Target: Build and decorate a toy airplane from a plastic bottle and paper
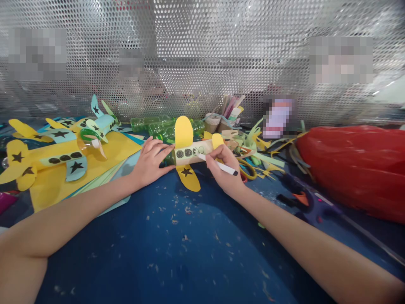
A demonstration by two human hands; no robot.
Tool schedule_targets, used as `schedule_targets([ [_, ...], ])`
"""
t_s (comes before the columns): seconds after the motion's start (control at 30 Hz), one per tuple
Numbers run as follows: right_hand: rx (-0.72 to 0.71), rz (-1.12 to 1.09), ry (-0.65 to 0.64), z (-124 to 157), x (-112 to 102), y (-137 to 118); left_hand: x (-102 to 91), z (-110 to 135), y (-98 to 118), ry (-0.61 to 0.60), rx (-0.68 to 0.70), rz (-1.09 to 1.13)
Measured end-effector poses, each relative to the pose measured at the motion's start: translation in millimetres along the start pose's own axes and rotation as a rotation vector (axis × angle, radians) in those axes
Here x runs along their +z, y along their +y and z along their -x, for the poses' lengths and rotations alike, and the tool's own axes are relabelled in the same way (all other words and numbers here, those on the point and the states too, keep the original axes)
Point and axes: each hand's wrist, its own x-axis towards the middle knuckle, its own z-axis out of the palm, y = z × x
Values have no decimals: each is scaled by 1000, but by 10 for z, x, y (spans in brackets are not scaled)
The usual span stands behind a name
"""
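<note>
Ctr of frame: R hand [225, 169] hides the toy plane's [190, 154] tail end, pt. of the pen [228, 169] & much of the scissors [249, 169], while L hand [153, 161] covers some of the plane's green nose. L forearm [101, 202], R forearm [291, 228] & red bag [351, 169] get cut off by frame edges, as does a pink thing [6, 202] far left, ID unclear. Lower right, glue gun [324, 207] is blurry; up top, stuff behind metal mesh [190, 69] is too blurred to ID, w/ gray patches [38, 54] & a phone-shaped item [278, 118] pixelated.
</note>
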Motion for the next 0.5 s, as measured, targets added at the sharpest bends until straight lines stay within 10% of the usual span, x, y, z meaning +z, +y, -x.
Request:
schedule_targets([
  [0.5, 10, -20, 0, 1, 8, 25, 25, 10, -24, 1, 8, 0],
])
